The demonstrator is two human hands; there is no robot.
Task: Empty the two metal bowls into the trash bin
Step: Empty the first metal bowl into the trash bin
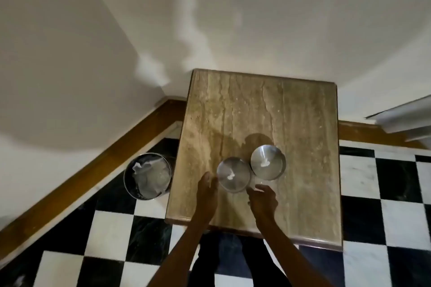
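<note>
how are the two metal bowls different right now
The near bowl sits between the left hand and right hand; the far bowl has no hand beside it. The near bowl lies closer to the trash bin. Both stand upright on the table, each with a small white scrap inside.

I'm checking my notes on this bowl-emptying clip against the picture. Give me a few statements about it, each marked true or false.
1. Both metal bowls, the nearer bowl and the farther bowl, stand on the table. True.
2. The trash bin stands on the table. False: it stands on the floor, left of the table.
3. Each bowl holds a small white scrap. True.
4. The right hand has lifted the farther bowl. False: both the right hand and the left hand are beside the nearer bowl.
</note>
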